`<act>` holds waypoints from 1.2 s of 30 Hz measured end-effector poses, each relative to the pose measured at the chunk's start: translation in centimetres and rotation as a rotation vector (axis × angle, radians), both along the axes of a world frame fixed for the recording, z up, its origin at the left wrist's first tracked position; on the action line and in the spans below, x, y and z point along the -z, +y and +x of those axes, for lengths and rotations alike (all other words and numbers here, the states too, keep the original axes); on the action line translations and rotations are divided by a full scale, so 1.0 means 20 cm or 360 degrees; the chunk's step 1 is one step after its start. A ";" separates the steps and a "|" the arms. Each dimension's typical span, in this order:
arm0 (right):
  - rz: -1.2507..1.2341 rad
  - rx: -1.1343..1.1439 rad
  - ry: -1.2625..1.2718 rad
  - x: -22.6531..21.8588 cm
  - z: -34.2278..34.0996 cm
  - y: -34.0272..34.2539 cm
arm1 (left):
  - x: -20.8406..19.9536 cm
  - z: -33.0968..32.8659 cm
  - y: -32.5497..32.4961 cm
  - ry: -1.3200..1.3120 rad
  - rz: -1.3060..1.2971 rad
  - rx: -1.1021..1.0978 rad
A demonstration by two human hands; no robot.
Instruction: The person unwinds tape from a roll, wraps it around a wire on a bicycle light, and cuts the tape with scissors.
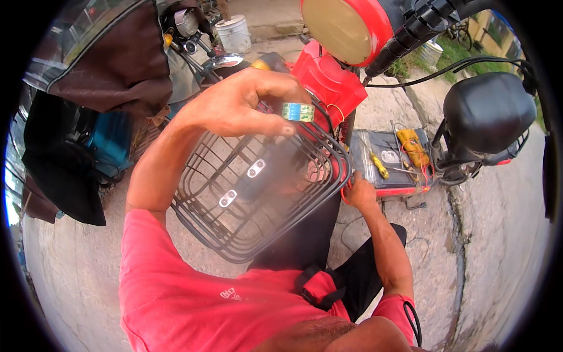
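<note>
My left hand (243,102) reaches over a black wire basket (234,234), its thumb and fingers closed around a small roll of tape (298,111) with a blue and green pattern. Below it, the basket tilts in front of my lap, with two small pale metal plates (256,168) on it. Beyond the roll is the red front panel (325,82) of a vehicle. At the basket's right side, my right hand (360,192) has its fingers curled beside a thin red curved piece; what they grip is mostly hidden.
To the right of the basket, a dark tray (381,141) carries a yellow-handled screwdriver (379,166) and a yellow multimeter (413,148). A round headlight (337,29) and a black mirror (489,111) stand close by. Another covered vehicle (111,64) is at left; a white bucket (233,34) sits behind.
</note>
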State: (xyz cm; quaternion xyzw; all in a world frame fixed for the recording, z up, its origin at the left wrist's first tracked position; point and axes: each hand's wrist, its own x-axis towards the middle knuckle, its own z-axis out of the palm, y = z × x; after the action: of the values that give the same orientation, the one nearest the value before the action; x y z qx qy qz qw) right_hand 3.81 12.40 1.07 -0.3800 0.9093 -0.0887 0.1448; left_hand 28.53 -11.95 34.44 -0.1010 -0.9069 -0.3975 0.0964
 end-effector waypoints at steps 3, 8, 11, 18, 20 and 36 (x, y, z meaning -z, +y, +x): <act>-0.0025 -0.0008 0.0035 0.10 -0.04 0.03 | 0.00 -0.01 0.00 -0.0007 0.0151 0.0089; -0.0173 0.0022 -0.0097 0.14 -0.03 0.09 | 0.00 0.00 0.01 -0.0033 0.0363 0.0202; -0.0326 0.0050 -0.0124 0.20 -0.02 0.11 | -0.01 -0.01 0.02 -0.0024 0.0395 0.0256; -0.0391 0.0111 0.0062 0.26 -0.03 0.12 | 0.00 -0.01 0.04 -0.0019 0.0662 0.0392; -0.0321 0.0151 0.0093 0.20 0.01 0.11 | 0.01 -0.01 0.06 0.0012 0.0782 0.0466; -0.0371 0.0188 0.0122 0.24 -0.01 0.12 | 0.08 -0.04 -0.01 -0.0026 0.1135 0.0661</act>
State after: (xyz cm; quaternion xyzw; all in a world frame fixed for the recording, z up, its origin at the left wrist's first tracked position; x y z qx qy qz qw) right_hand 3.62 14.70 -3.63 -0.3431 0.9185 -0.1875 0.0594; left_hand 27.74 -12.10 32.91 -0.2388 -0.6734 -0.6987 0.0358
